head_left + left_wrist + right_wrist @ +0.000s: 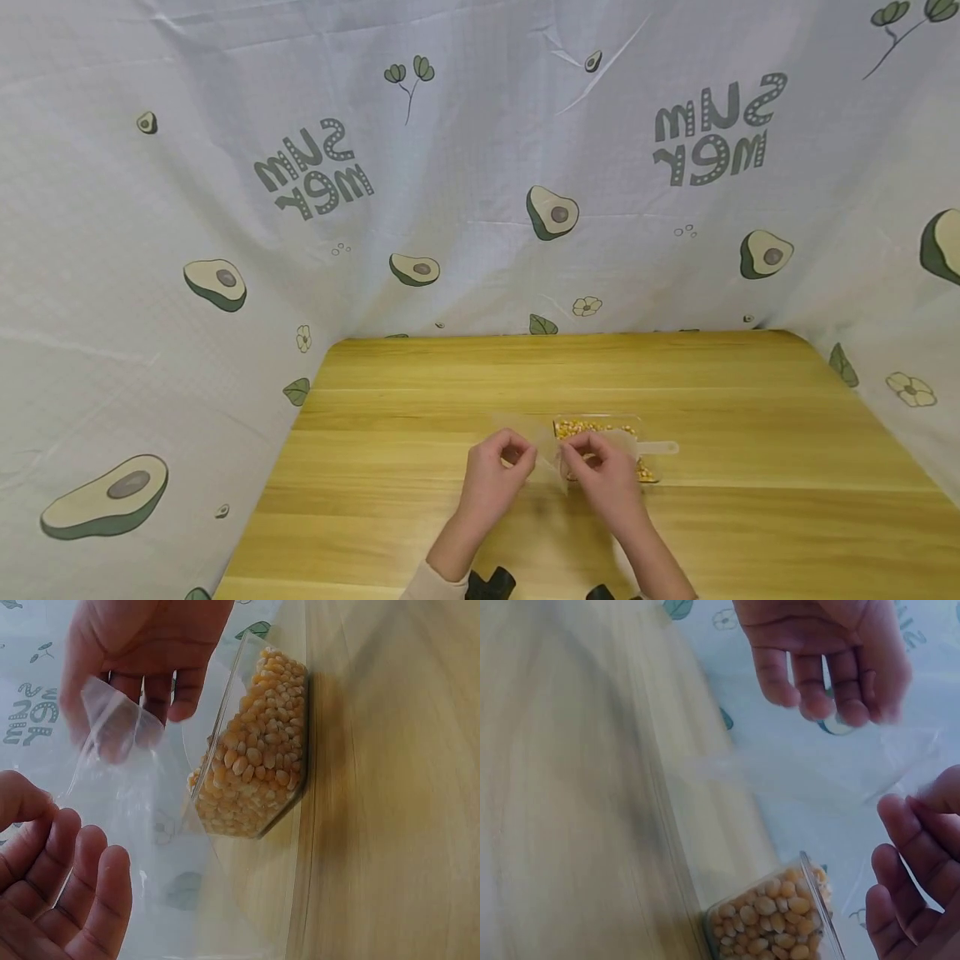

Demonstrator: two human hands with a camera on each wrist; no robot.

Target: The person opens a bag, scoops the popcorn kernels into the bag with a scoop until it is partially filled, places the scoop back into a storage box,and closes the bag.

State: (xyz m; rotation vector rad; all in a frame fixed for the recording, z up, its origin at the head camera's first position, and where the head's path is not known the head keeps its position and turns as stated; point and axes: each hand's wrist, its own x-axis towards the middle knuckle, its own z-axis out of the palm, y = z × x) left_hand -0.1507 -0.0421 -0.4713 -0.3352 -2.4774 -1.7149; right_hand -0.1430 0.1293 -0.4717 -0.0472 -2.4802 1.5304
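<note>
Here's the left hand [495, 467], thumb and forefinger pinching one side of a clear plastic bag [142, 799]; and there's the right hand [609, 477], gripping the other side in a matching pinch, thumb against forefinger. The bag hangs thin and see-through in the gap between them, and whether its mouth is parted, I can't tell.

Just beyond the right hand, partly hidden behind it, sits a clear container [224, 714], well filled with yellow corn kernels [262, 750]. A whitish scoop [657, 447] lies at the container, its handle poking out to the right of the right hand.

Below both hands spreads the wood-grain table [405, 400]. Nearer the wearer, a pale sleeve [435, 585] shows at the left wrist. Farther out, past the table's far edge, hangs a white curtain [465, 167] printed with avocados, flowers and mirrored lettering.
</note>
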